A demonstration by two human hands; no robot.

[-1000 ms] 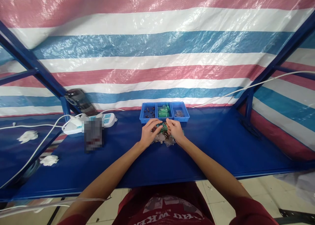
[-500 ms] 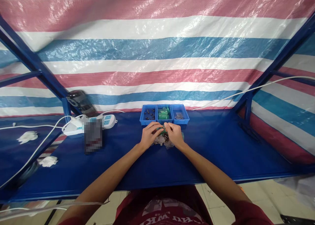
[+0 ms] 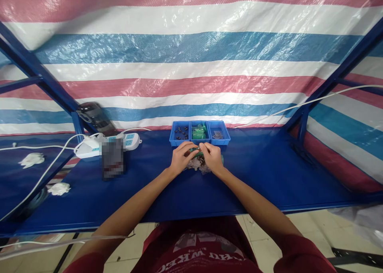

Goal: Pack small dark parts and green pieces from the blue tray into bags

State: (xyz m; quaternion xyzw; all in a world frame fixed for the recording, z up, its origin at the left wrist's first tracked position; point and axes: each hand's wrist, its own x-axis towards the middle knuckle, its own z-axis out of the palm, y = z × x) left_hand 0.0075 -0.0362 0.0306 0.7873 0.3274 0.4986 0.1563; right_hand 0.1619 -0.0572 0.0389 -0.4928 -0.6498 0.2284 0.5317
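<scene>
My left hand (image 3: 180, 159) and my right hand (image 3: 213, 157) meet over a small mixed pile (image 3: 195, 163) of clear plastic pieces and dark and green bits on the blue table. Fingertips of both are pinched close together; what they hold is too small to make out. Just beyond them stand three joined blue bins. Small dark parts lie in the left bin (image 3: 171, 139), green packets (image 3: 198, 132) fill the middle one, and thin greyish clear pieces (image 3: 218, 134) sit in the right one.
To the left lie a white power strip (image 3: 133, 142) with cables, a blurred dark object (image 3: 113, 159) and crumpled white tissues (image 3: 60, 189). A dark bottle (image 3: 96, 116) leans by the frame post. Striped sheeting (image 3: 191, 73) hangs behind the blue table (image 3: 254, 177).
The view has tilted down slightly, so the scene appears a little higher. My fingertips have shifted slightly over the pile, still pinched together.
</scene>
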